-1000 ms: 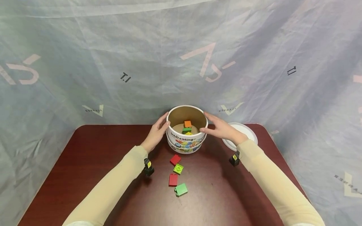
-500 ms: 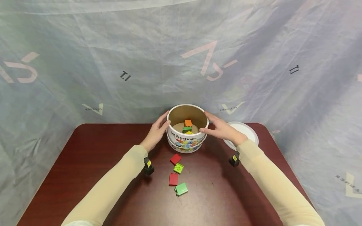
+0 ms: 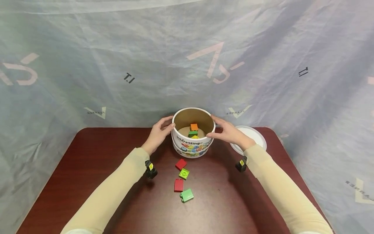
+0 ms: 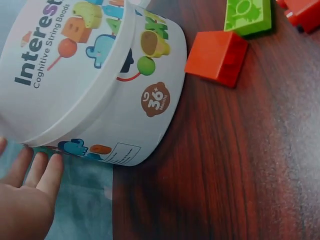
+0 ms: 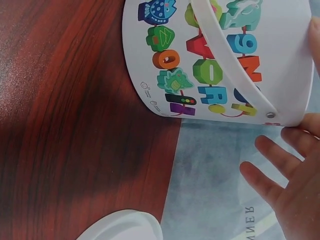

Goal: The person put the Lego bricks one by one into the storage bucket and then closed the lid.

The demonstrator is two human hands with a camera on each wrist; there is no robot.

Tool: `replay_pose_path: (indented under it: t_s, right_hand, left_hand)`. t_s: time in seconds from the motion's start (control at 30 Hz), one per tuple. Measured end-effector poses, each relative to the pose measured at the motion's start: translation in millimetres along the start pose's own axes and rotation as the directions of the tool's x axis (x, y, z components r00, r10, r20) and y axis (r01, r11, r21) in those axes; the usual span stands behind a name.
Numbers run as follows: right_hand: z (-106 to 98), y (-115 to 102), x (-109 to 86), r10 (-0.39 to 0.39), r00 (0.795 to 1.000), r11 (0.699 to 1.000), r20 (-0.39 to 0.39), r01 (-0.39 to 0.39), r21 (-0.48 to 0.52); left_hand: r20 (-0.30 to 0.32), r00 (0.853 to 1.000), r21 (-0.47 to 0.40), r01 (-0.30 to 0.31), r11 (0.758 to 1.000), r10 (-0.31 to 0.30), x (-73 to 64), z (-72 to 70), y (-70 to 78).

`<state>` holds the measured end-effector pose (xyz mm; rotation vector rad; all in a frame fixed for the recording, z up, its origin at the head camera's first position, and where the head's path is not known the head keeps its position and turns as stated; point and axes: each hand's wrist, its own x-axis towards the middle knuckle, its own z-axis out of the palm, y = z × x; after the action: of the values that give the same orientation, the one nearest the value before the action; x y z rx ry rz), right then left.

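Observation:
An open white bucket (image 3: pixel 190 151) with "Interesting" lettering stands upright at the table's back edge. Inside it lie an orange block (image 3: pixel 194 127), a green block (image 3: pixel 193 133) and a partly hidden yellow piece (image 3: pixel 194 137). My left hand (image 3: pixel 157 135) is at its left side, thumb by the rim; in the left wrist view the fingers (image 4: pixel 50 175) extend loosely along the wall. On the opposite side my right hand (image 3: pixel 229 132) rests thumb and fingertips on the bucket, with the other fingers (image 5: pixel 262 185) spread apart.
In front of the bucket lie a red block (image 3: pixel 180 164), a lime block (image 3: pixel 184 174), another red block (image 3: pixel 179 185) and a green block (image 3: pixel 187 195). A white round lid (image 3: pixel 255 135) sits behind my right wrist. Grey cloth (image 3: pixel 163 65) hangs behind the table (image 3: pixel 222 208).
My left hand and forearm have shifted slightly left, its fingers more bent and drawn back along the bucket. The right hand and the bucket stay nearly in place.

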<state>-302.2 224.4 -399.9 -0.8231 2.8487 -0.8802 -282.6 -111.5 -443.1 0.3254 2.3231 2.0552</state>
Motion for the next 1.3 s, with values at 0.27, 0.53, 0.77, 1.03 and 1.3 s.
replay_pose_path:
  t_s: [0.27,0.53,0.77,1.03,1.3]
  right_hand:
    - [1.0,0.4,-2.9,0.003,1.000,1.000,-0.002,-0.003,0.026]
    - [4.3,-2.7,-3.0,-0.002,1.000,1.000,-0.016,0.003,0.012]
    - [7.3,-1.8,-5.9,0.018,1.000,1.000,-0.014,-0.018,0.025]
    - [8.9,-1.1,-3.9,0.005,1.000,0.998,-0.025,-0.004,0.055]
    - [8.9,0.6,-3.3,-0.004,1.000,0.996,-0.029,0.007,0.086]
  left_hand:
    - [-0.094,0.995,0.024,-0.014,1.000,0.017,-11.9,-14.3,-4.2]
    - [-0.062,0.989,0.257,-0.112,0.960,0.132,-45.7,-21.6,-20.4]
    - [0.094,0.980,0.445,-0.197,0.874,0.173,-73.4,-17.5,-31.7]
    - [0.265,0.956,0.576,-0.258,0.776,0.122,-88.9,-1.9,-46.4]
    - [0.247,0.965,0.618,-0.228,0.753,0.089,-94.1,16.7,-57.1]
